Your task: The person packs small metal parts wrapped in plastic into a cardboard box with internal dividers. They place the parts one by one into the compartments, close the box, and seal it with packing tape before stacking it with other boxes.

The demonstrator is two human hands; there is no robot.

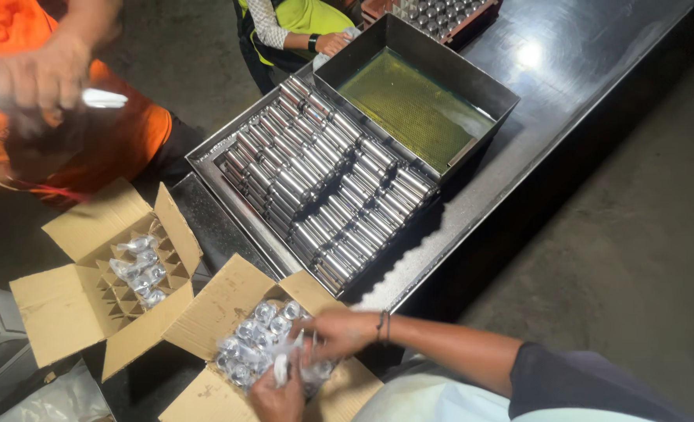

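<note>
reaching into the near carton [206,309], both hands' fingers pinch one wrapped part [283,366].

A workshop or small factory packing floor is showing here: rows of machined metal cylinders [323,184] are lying in a steel tray [206,160] at centre, beside an oil-filled metal tub [472,78], while divided cardboard boxes [81,305] are sitting open on the concrete floor [628,258] at lower left.

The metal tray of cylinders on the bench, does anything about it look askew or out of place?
Yes. The metal tray sits diagonally with its near corner overhanging the bench edge, above the cardboard box. The cylinders themselves lie in tidy rows.
</note>
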